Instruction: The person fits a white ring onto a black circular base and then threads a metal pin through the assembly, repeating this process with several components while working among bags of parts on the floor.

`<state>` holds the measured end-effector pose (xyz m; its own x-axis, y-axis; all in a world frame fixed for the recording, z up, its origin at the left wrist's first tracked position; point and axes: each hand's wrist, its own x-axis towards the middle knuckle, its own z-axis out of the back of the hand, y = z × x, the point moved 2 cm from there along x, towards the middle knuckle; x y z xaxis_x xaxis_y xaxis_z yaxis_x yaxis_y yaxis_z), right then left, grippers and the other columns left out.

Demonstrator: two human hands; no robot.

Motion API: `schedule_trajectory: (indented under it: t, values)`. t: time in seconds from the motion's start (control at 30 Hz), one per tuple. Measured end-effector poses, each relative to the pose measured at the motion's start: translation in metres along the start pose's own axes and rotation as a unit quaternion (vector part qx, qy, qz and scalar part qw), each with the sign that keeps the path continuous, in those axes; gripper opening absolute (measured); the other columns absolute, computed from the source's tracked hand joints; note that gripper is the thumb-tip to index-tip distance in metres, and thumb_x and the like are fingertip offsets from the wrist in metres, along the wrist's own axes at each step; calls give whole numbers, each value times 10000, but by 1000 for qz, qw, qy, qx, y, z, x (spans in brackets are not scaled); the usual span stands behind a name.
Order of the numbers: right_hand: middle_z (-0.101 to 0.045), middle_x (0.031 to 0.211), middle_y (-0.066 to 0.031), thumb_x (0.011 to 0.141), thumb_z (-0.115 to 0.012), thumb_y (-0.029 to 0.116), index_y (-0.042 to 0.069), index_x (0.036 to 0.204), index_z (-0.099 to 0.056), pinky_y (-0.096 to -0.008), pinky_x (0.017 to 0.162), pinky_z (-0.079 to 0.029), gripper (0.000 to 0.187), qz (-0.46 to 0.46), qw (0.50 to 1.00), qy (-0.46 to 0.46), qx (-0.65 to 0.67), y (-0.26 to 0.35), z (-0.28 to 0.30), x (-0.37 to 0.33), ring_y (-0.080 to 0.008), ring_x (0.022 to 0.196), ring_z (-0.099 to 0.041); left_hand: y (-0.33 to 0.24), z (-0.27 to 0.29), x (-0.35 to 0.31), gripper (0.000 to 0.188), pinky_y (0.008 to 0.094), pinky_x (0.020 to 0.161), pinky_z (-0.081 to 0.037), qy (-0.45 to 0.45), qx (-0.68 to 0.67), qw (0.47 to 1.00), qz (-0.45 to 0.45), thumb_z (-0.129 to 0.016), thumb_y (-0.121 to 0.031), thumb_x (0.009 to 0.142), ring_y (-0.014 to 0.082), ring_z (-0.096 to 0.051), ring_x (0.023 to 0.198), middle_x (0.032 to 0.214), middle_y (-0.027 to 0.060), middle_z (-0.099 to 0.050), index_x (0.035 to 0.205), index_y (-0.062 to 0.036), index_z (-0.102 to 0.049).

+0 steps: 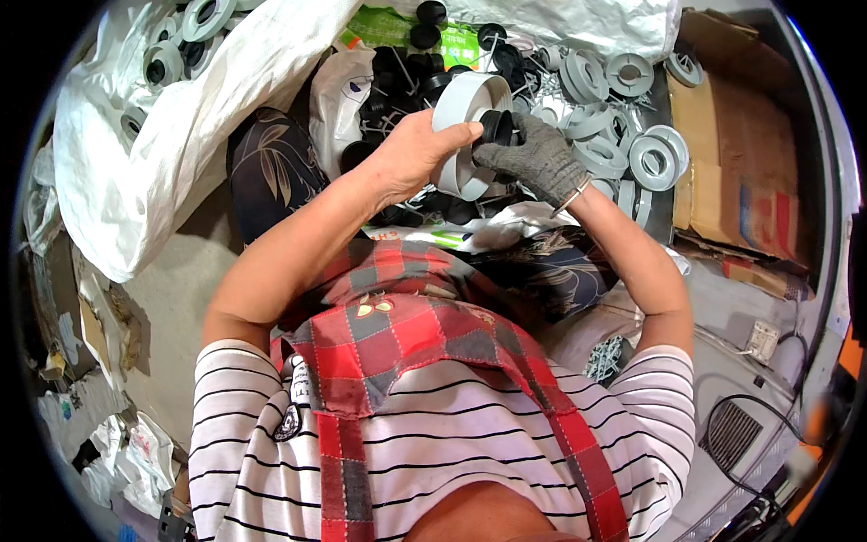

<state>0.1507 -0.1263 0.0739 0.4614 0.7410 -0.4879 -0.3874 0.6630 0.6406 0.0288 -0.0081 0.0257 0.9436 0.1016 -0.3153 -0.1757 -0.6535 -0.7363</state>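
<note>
Head view: the 2 hands meet above a jumbled pile, near the person's lap. The bare left hand (414,155) grasps a wide, light-grey plastic ring (459,98) from its left side, thumb laid over it toward the middle. The right hand (540,164), in a dark grey knitted glove, grips a ribbed black round piece (493,128) at the ring's right side; whether it is seated in the ring or only rests against it, I cannot tell. Beyond lie black round caps (432,13) and, to the right, light-grey flanged spools (629,74). This looks like fitting 2 parts together. To do it well, I would steady the ring with the left hand, line up both centres, press the black piece squarely and evenly, and move the left thumb clear of the closing edge.
</note>
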Motion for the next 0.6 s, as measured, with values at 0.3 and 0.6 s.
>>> schedule_trajectory:
  t: [0.3,0.6]
  values:
    - [-568,955,-142,603,-700,152,68,1116,-511,-403,762,-465,554,457,824,-72,-328,-12,-12,1,-319,892,-562,-4,7,2,372,380,807,-529,18,-68,991,115,-582,-258,881,189,-629,890,1034,96,-619,1124,20,-541]
    - [-636,825,-203,804,-421,674,-4,918,-624,-409,618,-517,716,84,944,274,164,-74,-6,23,-312,672,-622,-97,-17,-12,416,272,742,-455,-139,513,827,-183,-637,-336,835,120,-558,830,907,44,-623,1081,-4,-585]
